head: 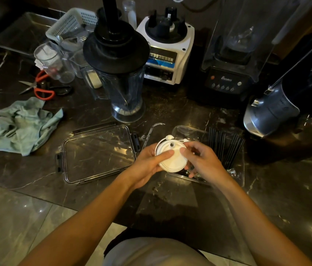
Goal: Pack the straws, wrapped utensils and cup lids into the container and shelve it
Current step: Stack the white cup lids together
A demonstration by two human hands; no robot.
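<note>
Left hand (147, 162) and right hand (201, 160) both closed on stack of white round plastic cup lids (170, 157), frame centre, above clear rectangular plastic container (189, 131) holding black straws (226, 148). Advice: keep stack squared, lower flat into free left end.

I see both hands gripping a stack of white cup lids (171, 157) over the clear container (239, 175): left hand (150, 163) beneath, right hand (201, 160) alongside. Black straws (226, 146) lie inside it; its clip lid (97, 153) rests just left.
</note>
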